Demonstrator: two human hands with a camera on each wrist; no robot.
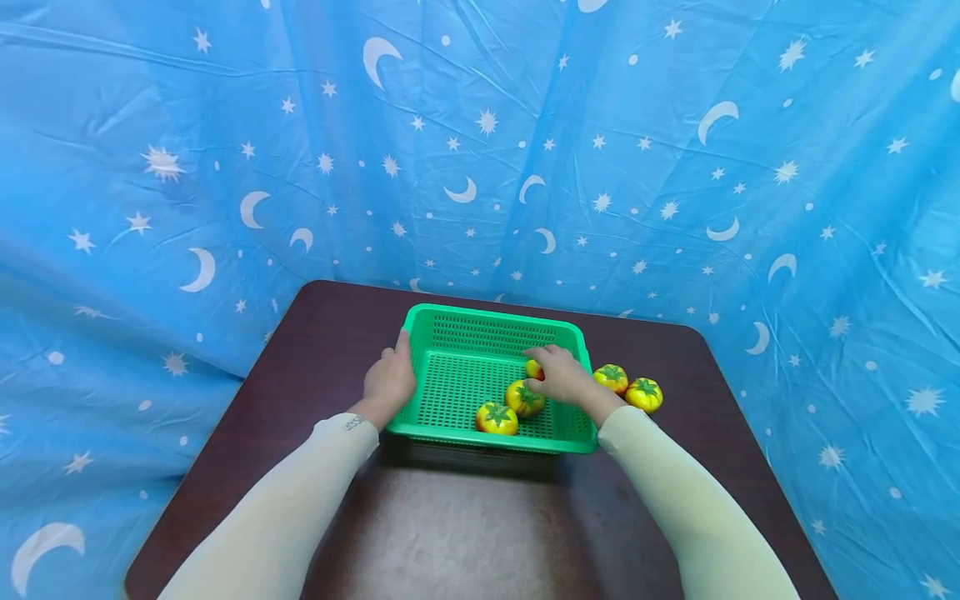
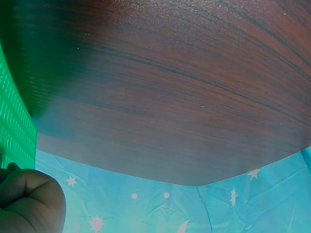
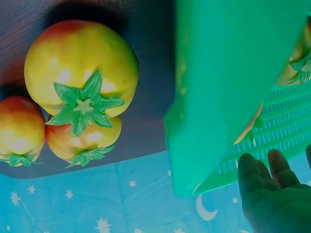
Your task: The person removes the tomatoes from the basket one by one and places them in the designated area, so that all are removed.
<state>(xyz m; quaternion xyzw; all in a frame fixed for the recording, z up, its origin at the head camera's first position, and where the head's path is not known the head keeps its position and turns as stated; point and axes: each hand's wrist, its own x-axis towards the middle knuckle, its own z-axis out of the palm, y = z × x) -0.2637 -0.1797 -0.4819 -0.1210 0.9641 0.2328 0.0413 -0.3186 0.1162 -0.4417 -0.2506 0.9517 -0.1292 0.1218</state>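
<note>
The left grip holds a green rectangular plastic basket; inside, the right grip, fingers relaxed, is beside round yellow-red tomatoes; similar tomatoes lie outside, to its right.

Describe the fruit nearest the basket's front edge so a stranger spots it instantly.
At the dark table, find the green basket. Inside, by its near side, lies the yellow fruit: of those there, the farthest from the right hand.
</note>
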